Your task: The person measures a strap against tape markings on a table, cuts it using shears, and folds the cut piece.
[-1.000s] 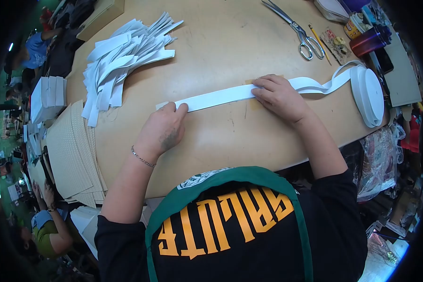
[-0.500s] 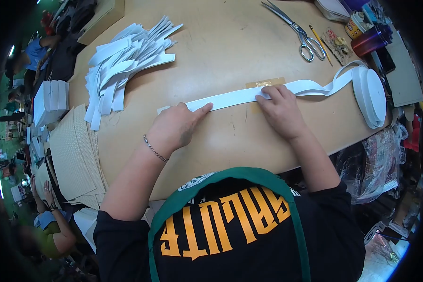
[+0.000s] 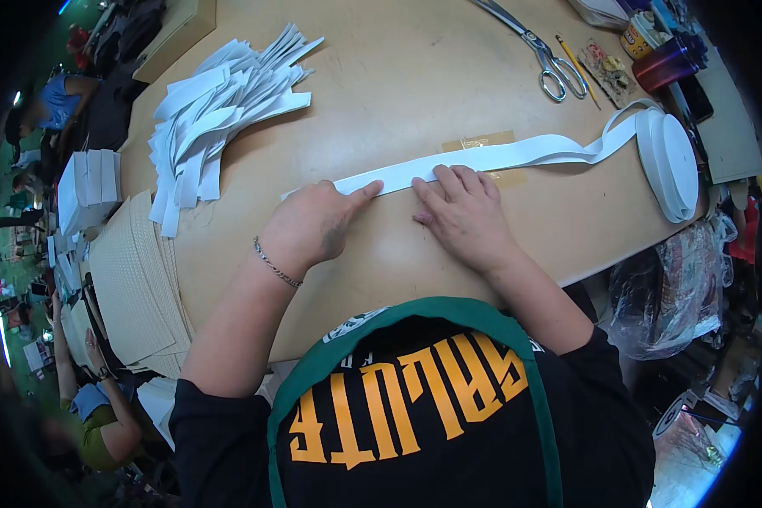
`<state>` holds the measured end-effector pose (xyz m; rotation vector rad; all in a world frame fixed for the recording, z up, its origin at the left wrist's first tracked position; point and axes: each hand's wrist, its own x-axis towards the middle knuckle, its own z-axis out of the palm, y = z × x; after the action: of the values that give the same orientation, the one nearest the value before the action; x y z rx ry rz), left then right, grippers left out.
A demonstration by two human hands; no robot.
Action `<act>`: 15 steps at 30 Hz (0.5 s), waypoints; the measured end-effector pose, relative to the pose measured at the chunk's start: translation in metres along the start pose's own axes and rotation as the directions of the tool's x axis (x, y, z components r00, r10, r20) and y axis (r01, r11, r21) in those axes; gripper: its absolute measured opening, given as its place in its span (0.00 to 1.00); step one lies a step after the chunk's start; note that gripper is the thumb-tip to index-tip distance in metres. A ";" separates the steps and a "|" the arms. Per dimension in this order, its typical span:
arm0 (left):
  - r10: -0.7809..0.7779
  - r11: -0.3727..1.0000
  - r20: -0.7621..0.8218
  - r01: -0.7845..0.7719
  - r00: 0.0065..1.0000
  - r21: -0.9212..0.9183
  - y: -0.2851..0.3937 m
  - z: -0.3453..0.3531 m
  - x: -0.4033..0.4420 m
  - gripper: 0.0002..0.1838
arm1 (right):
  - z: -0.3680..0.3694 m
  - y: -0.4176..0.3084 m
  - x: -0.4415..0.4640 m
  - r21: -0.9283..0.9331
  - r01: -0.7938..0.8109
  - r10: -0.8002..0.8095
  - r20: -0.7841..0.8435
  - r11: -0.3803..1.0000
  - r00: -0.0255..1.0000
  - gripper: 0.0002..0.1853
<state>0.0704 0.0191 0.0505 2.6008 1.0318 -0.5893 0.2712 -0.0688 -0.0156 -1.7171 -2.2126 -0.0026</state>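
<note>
A white band (image 3: 516,152) runs across the tan table from a white roll (image 3: 667,165) on the right. My left hand (image 3: 317,222) presses the band's left end, index finger stretched along it and the other fingers curled under. Near the band's middle, my right hand (image 3: 466,212) rests with its fingers spread, fingertips at the lower edge, holding nothing. Brown tape (image 3: 480,140) on the table shows above and below the band. A pile of cut white strips (image 3: 220,114) lies at the upper left.
Scissors (image 3: 542,55), a pencil (image 3: 577,69) and a dark tumbler (image 3: 669,63) are at the upper right. Cream textured sheets (image 3: 135,279) and stacked white blocks (image 3: 91,188) lie left. Beyond the left edge are other people, one in green (image 3: 114,432).
My right hand has slid left along the band and its fingers have spread. My left hand's index finger has stretched out to the right along the band.
</note>
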 end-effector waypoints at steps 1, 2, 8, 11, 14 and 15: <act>0.014 1.000 0.007 -0.014 1.000 -0.004 -0.002 -0.001 0.001 0.32 | -0.001 -0.001 0.000 -0.015 -0.009 0.009 0.014 1.000 1.000 0.21; 0.030 1.000 0.013 -0.030 0.999 -0.007 -0.003 -0.002 0.002 0.31 | -0.001 -0.002 0.001 -0.017 -0.012 0.012 0.024 1.000 1.000 0.21; 0.122 0.954 -0.508 0.039 0.853 0.296 0.034 0.025 0.009 0.25 | 0.000 -0.003 0.003 -0.010 -0.017 0.017 0.019 1.000 1.000 0.20; 0.038 0.982 -0.339 0.027 0.940 0.186 0.056 0.025 0.016 0.25 | 0.002 -0.002 0.002 -0.002 -0.012 0.012 -0.003 1.000 1.000 0.20; 0.009 0.988 -0.287 0.036 0.958 0.150 0.055 0.026 0.018 0.27 | 0.005 0.000 0.000 -0.009 0.003 -0.003 -0.030 1.000 1.000 0.19; 0.010 0.988 -0.281 0.034 0.960 0.152 0.054 0.027 0.019 0.28 | 0.005 0.001 -0.001 -0.008 0.005 -0.006 -0.035 1.000 0.999 0.19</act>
<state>0.1134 -0.0188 0.0237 2.8793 1.1260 -0.3179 0.2709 -0.0680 -0.0209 -1.7019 -2.1948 -0.0425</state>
